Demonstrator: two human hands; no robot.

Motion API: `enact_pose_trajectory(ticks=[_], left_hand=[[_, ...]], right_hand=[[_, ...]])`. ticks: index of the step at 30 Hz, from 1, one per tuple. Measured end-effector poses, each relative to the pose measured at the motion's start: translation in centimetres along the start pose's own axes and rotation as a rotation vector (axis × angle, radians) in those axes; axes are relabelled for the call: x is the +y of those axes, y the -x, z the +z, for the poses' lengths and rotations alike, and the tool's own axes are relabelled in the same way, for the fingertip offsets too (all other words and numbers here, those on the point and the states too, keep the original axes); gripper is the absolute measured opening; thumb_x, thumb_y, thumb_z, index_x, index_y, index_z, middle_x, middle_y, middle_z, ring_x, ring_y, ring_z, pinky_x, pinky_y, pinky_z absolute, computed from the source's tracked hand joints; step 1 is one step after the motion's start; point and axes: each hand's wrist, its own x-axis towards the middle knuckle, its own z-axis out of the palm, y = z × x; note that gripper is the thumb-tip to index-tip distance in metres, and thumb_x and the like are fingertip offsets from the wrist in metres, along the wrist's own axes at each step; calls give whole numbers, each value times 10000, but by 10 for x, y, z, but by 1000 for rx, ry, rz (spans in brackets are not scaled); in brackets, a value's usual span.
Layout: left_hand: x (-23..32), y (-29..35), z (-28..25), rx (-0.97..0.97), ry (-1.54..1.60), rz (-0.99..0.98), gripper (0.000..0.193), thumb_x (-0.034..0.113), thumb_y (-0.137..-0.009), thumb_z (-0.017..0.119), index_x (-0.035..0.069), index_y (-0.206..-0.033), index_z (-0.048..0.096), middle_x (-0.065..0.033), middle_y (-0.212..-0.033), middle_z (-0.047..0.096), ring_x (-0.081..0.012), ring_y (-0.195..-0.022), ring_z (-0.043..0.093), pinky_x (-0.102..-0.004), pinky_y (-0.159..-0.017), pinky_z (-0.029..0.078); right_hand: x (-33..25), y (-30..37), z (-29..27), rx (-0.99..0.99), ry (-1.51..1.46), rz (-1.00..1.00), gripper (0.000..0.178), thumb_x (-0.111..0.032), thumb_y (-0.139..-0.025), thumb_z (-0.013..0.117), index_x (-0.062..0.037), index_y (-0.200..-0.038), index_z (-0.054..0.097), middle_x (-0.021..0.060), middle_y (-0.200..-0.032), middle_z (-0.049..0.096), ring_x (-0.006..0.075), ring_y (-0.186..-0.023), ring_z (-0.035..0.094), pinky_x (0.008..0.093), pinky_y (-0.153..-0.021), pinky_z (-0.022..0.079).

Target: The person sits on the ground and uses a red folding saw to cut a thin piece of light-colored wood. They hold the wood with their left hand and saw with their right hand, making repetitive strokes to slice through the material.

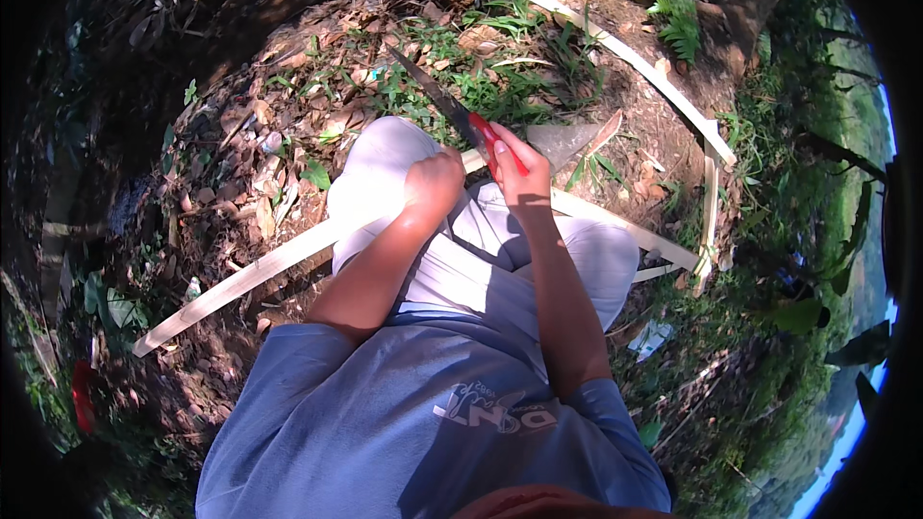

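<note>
My right hand (522,171) is closed round the red handle of a pruning saw (444,104). Its dark, tapering blade points away from me and to the left. Beside it, my left hand (433,185) grips a long pale wooden strip (255,269) lying across my lap. That strip reaches the ground on the left, and a pale length on the right of my right hand seems to be its other part. The saw's handle end is close to the strip between my hands; whether they touch I cannot tell.
A second pale strip (615,46) lies on the ground ahead to the right, with a shorter strip (710,197) near its end. A grey flat piece (562,142) rests past my right hand. Leaves, grass and a fern (678,24) surround me. Something red (84,394) lies far left.
</note>
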Motion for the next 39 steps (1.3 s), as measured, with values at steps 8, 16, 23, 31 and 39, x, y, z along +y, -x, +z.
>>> enact_pose_trajectory(ticks=[8,16,23,31,39], left_hand=[[2,0,-10,0,-65,35,296,119,-879,643,-31,-1122,717,-71,-749,747,-208,-617,752,-327,-522,577],[1,-10,-6,-68,52,-43,94,88,-886,641,7,-929,659,-132,-770,760,-280,-652,771,-400,-578,617],[4,-8,-18,-73,87,-1,109,96,-896,632,6,-947,666,-144,-774,761,-281,-649,768,-409,-550,606],[-10,-4,-5,-11,36,-50,75,97,-890,640,34,-930,645,-106,-738,742,-271,-644,765,-384,-542,603],[-2,5,-1,3,-3,61,106,144,-918,601,39,-926,622,-126,-724,730,-313,-630,748,-439,-568,608]], right_hand=[[-3,21,-3,53,91,-33,391,-193,-1098,601,2,-1433,652,7,-833,646,60,-740,540,228,-681,464],[-45,119,-73,60,118,148,387,-218,-1103,580,-7,-1415,670,-1,-816,640,41,-687,511,223,-625,429],[-149,252,-144,142,330,226,372,-142,-1070,588,-7,-1404,681,27,-822,702,39,-617,531,221,-576,412],[-171,195,-136,128,362,214,370,-137,-1065,618,-12,-1408,680,18,-825,681,51,-683,537,222,-635,423],[-141,105,-73,27,292,198,377,-203,-1062,649,37,-1348,697,46,-914,741,87,-796,628,246,-742,514]])
